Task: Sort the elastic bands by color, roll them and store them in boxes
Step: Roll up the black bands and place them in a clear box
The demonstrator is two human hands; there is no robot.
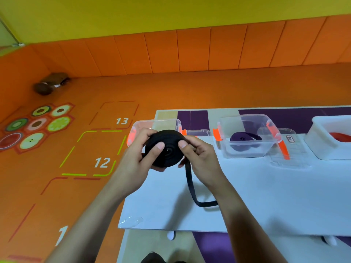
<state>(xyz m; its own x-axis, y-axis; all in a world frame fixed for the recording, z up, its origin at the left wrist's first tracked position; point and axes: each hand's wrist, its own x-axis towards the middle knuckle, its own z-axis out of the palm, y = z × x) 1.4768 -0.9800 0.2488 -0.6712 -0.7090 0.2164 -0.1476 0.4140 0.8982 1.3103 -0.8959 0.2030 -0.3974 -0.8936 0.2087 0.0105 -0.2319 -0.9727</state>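
Observation:
A black elastic band, wound into a thick roll, is held above the white table. My left hand grips the roll's left side, thumb on its face. My right hand pinches its right edge with thumb on top. The band's loose tail hangs from the roll and curls onto the table under my right wrist. An empty clear box stands just behind the roll. Right of it, a second clear box holds a rolled purple band. A red band lies in a white bin at far right.
Clear lids with orange clips lie beside the purple band's box. The table's left edge runs close to my left forearm. Beyond it is an orange floor with numbered squares and a dark object by the wall.

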